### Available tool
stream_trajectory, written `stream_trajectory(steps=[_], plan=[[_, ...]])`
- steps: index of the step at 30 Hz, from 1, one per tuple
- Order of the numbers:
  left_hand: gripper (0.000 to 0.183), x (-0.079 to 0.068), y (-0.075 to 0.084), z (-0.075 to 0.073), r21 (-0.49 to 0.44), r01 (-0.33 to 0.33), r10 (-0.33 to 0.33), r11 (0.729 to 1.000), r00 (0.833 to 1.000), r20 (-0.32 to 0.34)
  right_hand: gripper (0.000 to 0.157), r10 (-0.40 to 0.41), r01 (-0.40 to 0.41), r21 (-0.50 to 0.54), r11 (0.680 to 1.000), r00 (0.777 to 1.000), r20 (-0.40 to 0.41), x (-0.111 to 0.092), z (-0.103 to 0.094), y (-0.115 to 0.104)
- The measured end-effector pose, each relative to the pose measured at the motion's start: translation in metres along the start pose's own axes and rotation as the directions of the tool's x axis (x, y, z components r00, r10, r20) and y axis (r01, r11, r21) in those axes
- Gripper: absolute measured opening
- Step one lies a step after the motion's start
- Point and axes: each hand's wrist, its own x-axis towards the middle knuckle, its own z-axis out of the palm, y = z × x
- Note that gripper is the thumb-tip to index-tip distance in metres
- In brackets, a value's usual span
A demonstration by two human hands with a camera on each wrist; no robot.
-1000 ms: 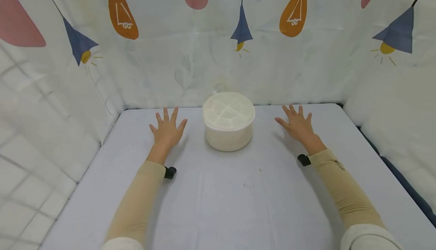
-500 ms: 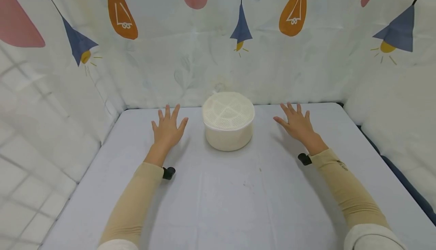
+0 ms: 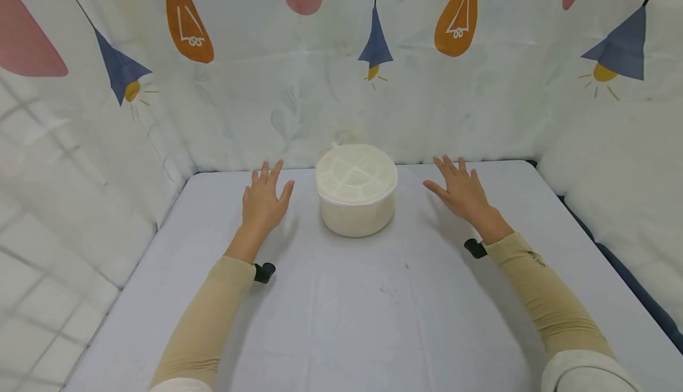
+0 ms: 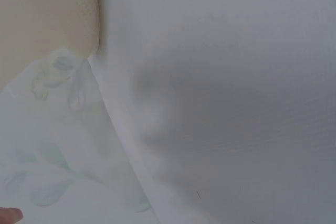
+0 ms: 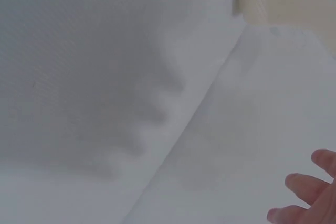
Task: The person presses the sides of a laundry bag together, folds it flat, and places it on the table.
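A round cream-coloured container with a mesh-patterned top [image 3: 356, 190] stands upright near the table's back edge, between my hands. To its left is my left hand [image 3: 263, 202], fingers extended and thumb apart, touching nothing that I can make out. My right hand [image 3: 463, 193] is on the other side, its fingers likewise stretched and holding nothing. Both hands cast shadows on the table and appear raised over it. In the left wrist view the container's side [image 4: 47, 9] shows at the upper left; the right wrist view has several right fingertips [image 5: 304, 186] at the lower right.
A white-covered table [image 3: 363, 321] spans the space below. Behind it hangs a pale curtain [image 3: 240, 107] printed with lamps and bulbs, close to the back edge. White sheeting [image 3: 613, 161] encloses the right side, and grid-marked sheeting [image 3: 48, 261] the left.
My left hand's fingers have drawn closer together and point slightly more to the right. The right hand has shifted slightly left and away from me. The container has stayed put.
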Motion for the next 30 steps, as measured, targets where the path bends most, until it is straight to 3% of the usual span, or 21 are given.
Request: stream_trajectory(steps=[9,18,30], plan=[[0.06,-0.002,0.005,-0.001,-0.049,-0.048,0.044,0.998,0.996,-0.082,0.074,-0.062,0.065,0.04,0.997,0.995,-0.081,0.001,-0.004,-0.009],[0.057,-0.003,0.011,-0.003,-0.139,-0.085,0.069,0.987,0.991,-0.119,0.069,-0.044,0.05,0.088,0.995,0.996,-0.071,-0.002,-0.008,-0.019],[0.055,-0.007,0.019,-0.005,-0.199,-0.111,0.08,0.974,0.984,-0.159,0.065,-0.059,0.074,0.111,0.991,0.99,-0.131,-0.002,-0.011,-0.033]])
